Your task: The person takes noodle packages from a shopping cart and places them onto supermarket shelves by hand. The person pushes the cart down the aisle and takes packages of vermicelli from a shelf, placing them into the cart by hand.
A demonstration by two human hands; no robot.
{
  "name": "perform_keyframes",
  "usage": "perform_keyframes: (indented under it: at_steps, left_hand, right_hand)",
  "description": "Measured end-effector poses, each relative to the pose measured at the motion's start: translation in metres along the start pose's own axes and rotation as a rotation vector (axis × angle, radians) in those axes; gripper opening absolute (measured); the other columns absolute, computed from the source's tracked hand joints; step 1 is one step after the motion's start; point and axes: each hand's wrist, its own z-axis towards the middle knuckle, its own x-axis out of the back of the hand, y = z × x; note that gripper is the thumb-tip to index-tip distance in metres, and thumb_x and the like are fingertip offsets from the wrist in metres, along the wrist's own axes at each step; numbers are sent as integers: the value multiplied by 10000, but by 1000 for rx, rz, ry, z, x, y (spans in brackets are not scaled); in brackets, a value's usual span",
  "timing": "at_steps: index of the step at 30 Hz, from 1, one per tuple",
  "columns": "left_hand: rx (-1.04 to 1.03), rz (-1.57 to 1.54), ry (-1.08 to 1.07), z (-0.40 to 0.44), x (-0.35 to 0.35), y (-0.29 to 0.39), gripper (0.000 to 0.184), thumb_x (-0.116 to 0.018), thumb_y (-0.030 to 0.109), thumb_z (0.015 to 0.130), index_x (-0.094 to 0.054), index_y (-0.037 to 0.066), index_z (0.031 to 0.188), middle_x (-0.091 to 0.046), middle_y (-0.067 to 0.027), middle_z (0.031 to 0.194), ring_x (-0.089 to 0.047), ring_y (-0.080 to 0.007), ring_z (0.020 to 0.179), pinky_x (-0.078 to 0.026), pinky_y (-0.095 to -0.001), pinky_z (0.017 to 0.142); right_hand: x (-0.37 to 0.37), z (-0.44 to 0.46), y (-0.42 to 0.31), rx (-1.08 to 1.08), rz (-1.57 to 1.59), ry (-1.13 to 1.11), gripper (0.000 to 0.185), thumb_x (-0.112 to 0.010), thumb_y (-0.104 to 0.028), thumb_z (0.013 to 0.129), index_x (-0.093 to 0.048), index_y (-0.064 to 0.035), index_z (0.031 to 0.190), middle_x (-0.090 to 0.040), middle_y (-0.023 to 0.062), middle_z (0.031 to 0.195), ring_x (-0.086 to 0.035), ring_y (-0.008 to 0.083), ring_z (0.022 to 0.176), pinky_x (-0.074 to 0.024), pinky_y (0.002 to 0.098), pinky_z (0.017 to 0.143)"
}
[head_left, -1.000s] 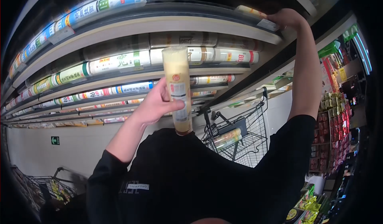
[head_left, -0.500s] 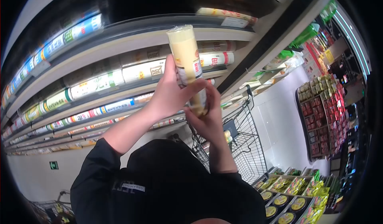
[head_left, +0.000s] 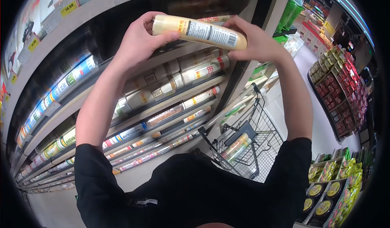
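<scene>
At twelve o'clock the packet (head_left: 201, 31) is creamy yellow with orange-red lettering and a white label (head_left: 214, 34) striped in black print. At six, the shirt (head_left: 199, 191) is black; at nine, tubes (head_left: 65, 85) show blue, white and green; at ten, the price tag (head_left: 69, 7) is yellow; at three, pouches (head_left: 345, 79) are red and gold.
</scene>
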Motion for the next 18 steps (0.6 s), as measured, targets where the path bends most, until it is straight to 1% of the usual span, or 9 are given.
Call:
perform_keyframes:
  at_steps: [3, 6, 7, 10, 11, 13, 14, 15, 18]
  left_hand:
    - [-47, 353, 137, 10, -1, 14, 725, -857, 419, 836, -603, -55, 1322, -729, -154, 1107, -704, -203, 1041, -548, -348, 940]
    - [8, 730, 117, 36, 5, 17, 872, -813, 555, 835, -577, -86, 1377, -687, -244, 1272, -693, -312, 1138, -515, -352, 1006]
    - [109, 756, 68, 41, 5, 24, 1031, -739, 723, 796, -561, -85, 1412, -646, -294, 1332, -642, -354, 1244, -473, -355, 1070]
    - [300, 742, 38, 69, 9, 5, 1085, -651, 804, 808, -550, -82, 1426, -626, -311, 1355, -574, -356, 1341, -421, -363, 1132]
    - [236, 711, 121, 72, 5, -6, 1059, -568, 851, 832, -608, -62, 1369, -686, -253, 1268, -626, -302, 1243, -468, -340, 1045]
    - [276, 602, -75, 86, 12, -13, 991, -552, 826, 866, -616, -32, 1359, -702, -191, 1189, -648, -245, 1075, -487, -326, 921]
    - [347, 584, -117, 96, 9, -13, 898, -542, 777, 905, -610, 7, 1363, -696, -142, 1116, -617, -200, 926, -474, -319, 810]
    - [419, 569, -158, 106, 6, -14, 806, -532, 728, 943, -604, 46, 1366, -689, -94, 1043, -587, -155, 777, -461, -312, 699]
    - [210, 609, -36, 116, -6, -37, 682, -505, 629, 1009, -565, 89, 1422, -692, -100, 1037, -588, -177, 690, -483, -329, 653]
  right_hand:
    - [25, 27, 13, 14, -133, -23, 550, -831, -157, 795, -610, -64, 1290, -699, 75, 1118, -658, 188, 1060, -507, 333, 977]
    - [27, 56, 52, 186, -242, 183, 605, -843, -262, 852, -598, -91, 1378, -697, 70, 1129, -661, 197, 1058, -509, 346, 977]
    - [28, 64, 58, 166, -262, 182, 626, -833, -324, 874, -591, -75, 1394, -685, 96, 1128, -661, 217, 1052, -510, 355, 976]
    - [31, 84, 71, -18, -210, 201, 631, -818, -337, 893, -580, -51, 1402, -675, 124, 1126, -660, 227, 1029, -519, 357, 953]
    - [32, 90, 77, -65, -154, 191, 649, -807, -393, 899, -589, -35, 1396, -670, 152, 1140, -654, 207, 1031, -530, 336, 923]
    - [32, 95, 78, -101, -198, 243, 595, -793, -370, 903, -623, -8, 1344, -705, 173, 1117, -688, 246, 984, -552, 362, 875]
    - [32, 96, 78, -120, -220, 269, 569, -785, -359, 904, -640, 5, 1318, -722, 184, 1106, -705, 266, 961, -563, 375, 851]
    - [35, 108, 94, -181, -32, 186, 405, -733, -290, 920, -718, -6, 1209, -743, 181, 973, -710, 230, 827, -570, 374, 784]
    - [26, 134, 139, -199, -32, 282, 360, -624, -184, 921, -707, 12, 1211, -712, 128, 807, -678, 223, 673, -542, 377, 663]
